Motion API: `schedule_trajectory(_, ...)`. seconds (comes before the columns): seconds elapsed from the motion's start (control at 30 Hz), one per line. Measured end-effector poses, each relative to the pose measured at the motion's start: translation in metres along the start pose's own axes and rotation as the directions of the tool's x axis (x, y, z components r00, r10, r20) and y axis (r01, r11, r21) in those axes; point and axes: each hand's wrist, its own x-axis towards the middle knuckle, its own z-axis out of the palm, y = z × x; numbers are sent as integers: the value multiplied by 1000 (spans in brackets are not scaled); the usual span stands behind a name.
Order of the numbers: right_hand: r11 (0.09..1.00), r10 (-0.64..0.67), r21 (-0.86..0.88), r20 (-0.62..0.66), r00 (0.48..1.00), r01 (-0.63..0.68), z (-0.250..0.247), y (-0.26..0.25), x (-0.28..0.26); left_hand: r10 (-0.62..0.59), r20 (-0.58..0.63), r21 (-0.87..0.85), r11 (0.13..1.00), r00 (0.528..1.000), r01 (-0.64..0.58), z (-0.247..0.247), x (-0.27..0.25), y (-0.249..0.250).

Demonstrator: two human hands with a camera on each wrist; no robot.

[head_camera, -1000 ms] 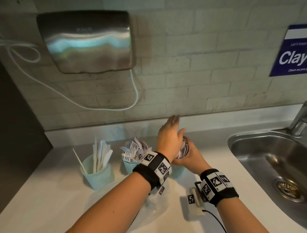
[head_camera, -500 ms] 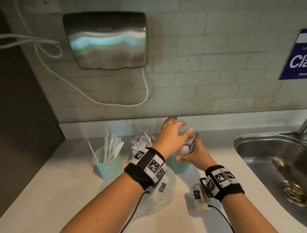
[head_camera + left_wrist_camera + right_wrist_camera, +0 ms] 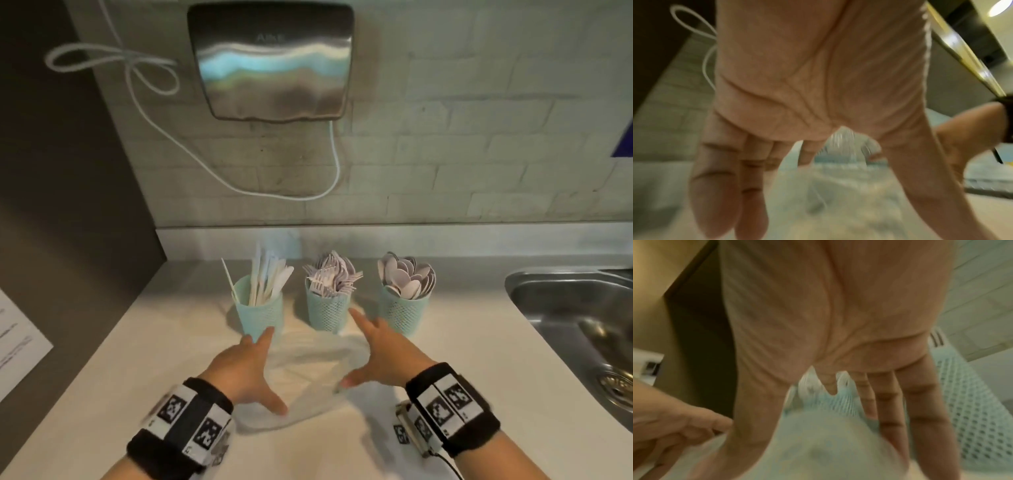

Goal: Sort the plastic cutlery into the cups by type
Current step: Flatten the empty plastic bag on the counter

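Cutlery sits sorted in three mint mesh cups lined up on the worktop near the back wall: knives upright in the left cup, forks bunched in the middle cup, spoons packed in the right cup, and the cups stand apart from one another. Just in front of them lies a clear plastic bag, crumpled flat. Left hand hovers over the bag's left side, fingers straight and spread, forefinger tip right at the foot of the left cup, grip wide with nothing in it. Right hand is over the bag's right side, fingers splayed too, forefinger reaching toward the base of the middle cup, grip wide and empty. Whether either palm presses the bag, I cannot tell; both wrist views are blurred. Both wrists wear black bands with marker tags. To the right, a steel sink; on the wall above, a metal hand dryer with its white cord looping left
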Motion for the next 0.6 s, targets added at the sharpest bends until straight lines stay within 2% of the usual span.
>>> schedule_trajectory(0.1,988,44,-152,118,992,-26,22,-11,4,-13,96,142,990,995,-1,34,10,-4)
schedule_trajectory(0.17,958,38,-287,167,985,12,34,-17,4,2,12,305,952,1000,-5,43,13,-2)
schedule_trajectory(0.23,931,15,-364,129,991,33,38,-21,4,38,-113,412,911,993,12,39,15,-4)
schedule_trajectory(0.27,930,16,-367,97,995,21,39,-22,4,26,-126,410,912,992,28,38,15,-8)
schedule_trajectory(0.37,941,61,-336,45,997,-42,39,-20,2,-5,-65,241,970,998,21,38,17,-22)
schedule_trajectory(0.47,964,106,-249,18,994,-99,40,-22,-3,44,-59,-81,996,997,-49,36,18,-28)
schedule_trajectory(0.53,984,73,-154,-87,994,-86,43,-27,-2,108,-111,-307,942,988,-137,31,20,-23)
schedule_trajectory(0.6,999,-7,-34,-240,971,-1,47,-34,-1,162,-193,-447,863,968,-234,27,22,-15)
